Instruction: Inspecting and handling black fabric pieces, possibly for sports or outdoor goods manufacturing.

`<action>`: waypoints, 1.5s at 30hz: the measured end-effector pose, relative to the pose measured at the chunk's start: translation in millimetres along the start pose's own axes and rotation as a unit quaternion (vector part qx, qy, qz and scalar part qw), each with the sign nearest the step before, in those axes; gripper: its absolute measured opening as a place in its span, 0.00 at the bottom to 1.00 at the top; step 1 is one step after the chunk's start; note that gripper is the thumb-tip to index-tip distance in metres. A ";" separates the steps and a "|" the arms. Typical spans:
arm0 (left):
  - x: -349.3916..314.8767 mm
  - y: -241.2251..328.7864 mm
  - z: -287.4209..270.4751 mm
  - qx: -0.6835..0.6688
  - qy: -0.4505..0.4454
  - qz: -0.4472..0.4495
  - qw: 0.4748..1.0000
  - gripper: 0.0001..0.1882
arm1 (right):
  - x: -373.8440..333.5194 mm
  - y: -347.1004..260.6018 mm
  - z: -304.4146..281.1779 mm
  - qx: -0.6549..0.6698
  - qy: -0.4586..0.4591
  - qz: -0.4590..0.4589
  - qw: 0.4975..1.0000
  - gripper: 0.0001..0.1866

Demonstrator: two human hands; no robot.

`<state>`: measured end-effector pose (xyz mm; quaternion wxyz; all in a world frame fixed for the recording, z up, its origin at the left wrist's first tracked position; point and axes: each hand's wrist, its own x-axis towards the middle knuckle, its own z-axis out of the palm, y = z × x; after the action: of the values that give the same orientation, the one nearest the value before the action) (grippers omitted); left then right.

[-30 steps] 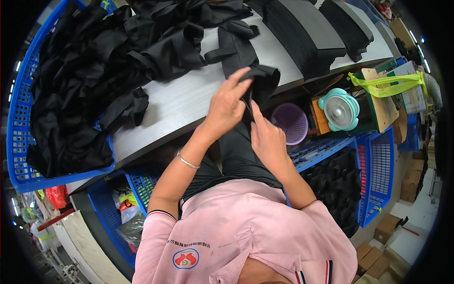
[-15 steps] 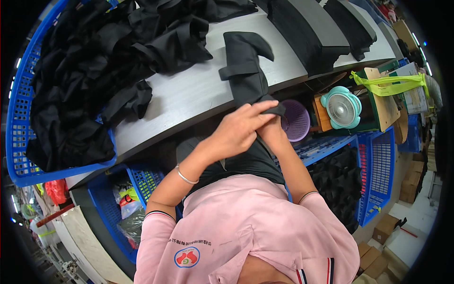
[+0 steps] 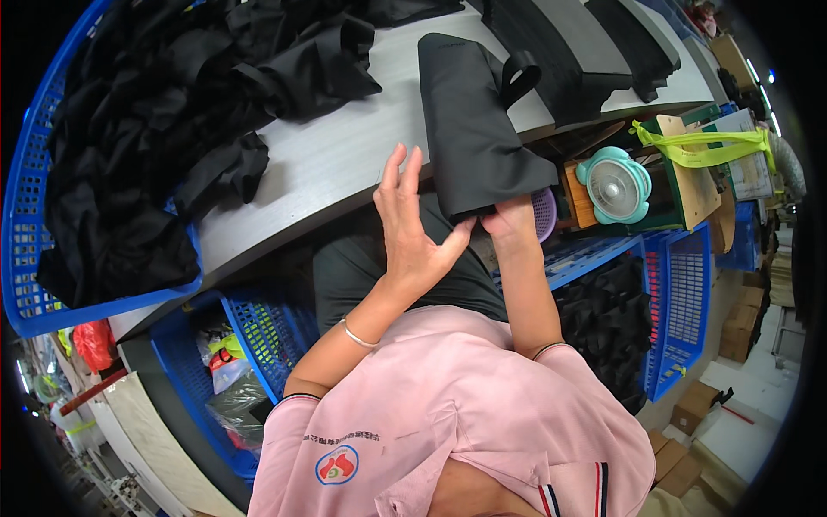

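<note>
A black fabric sleeve-like piece (image 3: 474, 129) lies lengthwise over the table's near edge, smooth and spread wide. A strap loop (image 3: 520, 77) sticks out from its right side. My right hand (image 3: 512, 221) grips the near end of the piece; the fingertips are hidden under or inside the fabric. To the left of it, my left hand (image 3: 412, 231) is open with the fingers stretched up and apart. The left thumb tip is at the near edge of the fabric, perhaps touching it.
A blue basket (image 3: 103, 320) heaped with black fabric pieces (image 3: 129, 155) stands at left, spilling onto the grey table (image 3: 336, 164). Flat black stacks (image 3: 568, 52) lie far right. A purple basket (image 3: 544, 215), teal fan (image 3: 613, 184) and blue crates (image 3: 685, 302) stand right.
The fabric piece has turned and spread from narrow and folded to wide and flat, its strap loop now on the right. My left hand has come off it and opened, moving left.
</note>
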<state>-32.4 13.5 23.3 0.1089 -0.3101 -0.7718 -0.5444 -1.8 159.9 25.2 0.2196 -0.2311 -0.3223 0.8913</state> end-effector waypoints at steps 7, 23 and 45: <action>8.0 14.0 5.0 -0.101 0.061 -0.034 0.992 0.36 | -2.9 4.4 -9.3 -0.006 -0.024 -0.003 1.000 0.19; -1.1 12.0 6.2 -0.132 0.064 -0.024 0.989 0.39 | -1.4 22.1 -14.1 0.073 -0.054 0.049 0.995 0.19; -18.7 -37.8 8.2 -0.169 -0.027 -0.193 0.966 0.29 | 24.2 37.6 -40.8 -0.677 -0.098 -0.243 0.688 0.25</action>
<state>-38.9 6.1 -18.5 -0.0731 -0.1843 -0.7164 -0.6690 -7.6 166.1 -34.8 0.1791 -0.1422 -0.9029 0.3639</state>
